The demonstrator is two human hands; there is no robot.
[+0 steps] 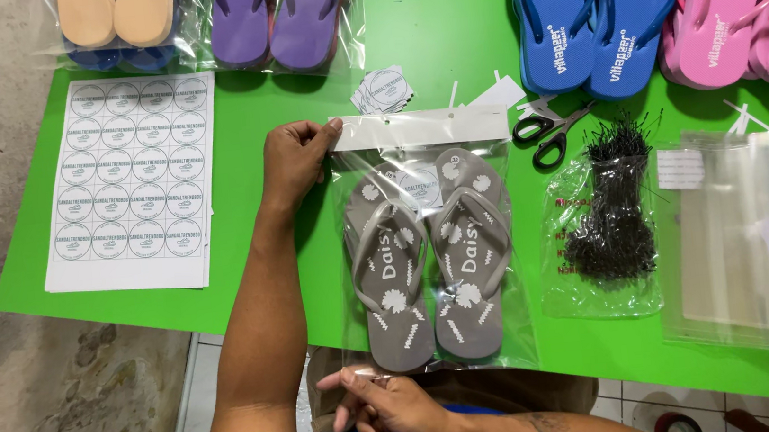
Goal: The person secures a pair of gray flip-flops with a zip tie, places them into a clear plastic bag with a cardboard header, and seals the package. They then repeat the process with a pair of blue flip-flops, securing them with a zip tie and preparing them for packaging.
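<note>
Right hand [396, 413] nearest; bagged sandals [432, 259] point toes away, lengthwise.

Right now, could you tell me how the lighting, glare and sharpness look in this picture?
Head view: light is even and soft, with faint shadows under the left hand; the bag around the grey sandals shows mild glare streaks; the stack of clear bags reflects white patches; the table looks sharp, and the right hand at the bottom edge is slightly soft.
</note>
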